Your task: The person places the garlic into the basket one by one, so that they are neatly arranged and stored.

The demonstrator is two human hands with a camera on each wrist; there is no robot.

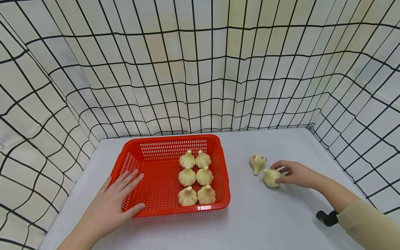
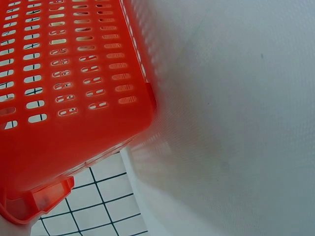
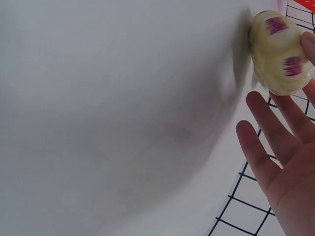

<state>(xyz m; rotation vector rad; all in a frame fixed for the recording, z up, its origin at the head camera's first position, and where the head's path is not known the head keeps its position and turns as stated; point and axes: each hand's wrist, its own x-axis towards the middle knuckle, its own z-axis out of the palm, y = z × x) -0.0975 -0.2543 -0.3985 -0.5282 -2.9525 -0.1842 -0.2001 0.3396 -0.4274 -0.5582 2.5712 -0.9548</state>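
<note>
A red plastic basket (image 1: 223, 173) stands on the table, with several pale garlic bulbs (image 1: 187, 177) in rows along its right side. My left hand (image 1: 114, 205) lies over the basket's left front corner, fingers spread and straight across the rim. To the right of the basket, my right hand (image 1: 295, 175) has its thumb and forefinger on either side of a garlic bulb (image 1: 270, 178). In the right wrist view this garlic bulb (image 3: 278, 59) shows purple streaks, and the other fingers extend loosely beside it. Another garlic bulb (image 1: 257, 162) lies just behind and left of it.
The white table (image 1: 250, 222) is bordered at the back and sides by black netting (image 1: 203, 83) over pale cloth. A black object (image 1: 326, 218) is at the right wrist, by the sleeve (image 1: 368, 222). The left wrist view shows the basket's slotted outer wall (image 2: 74, 128).
</note>
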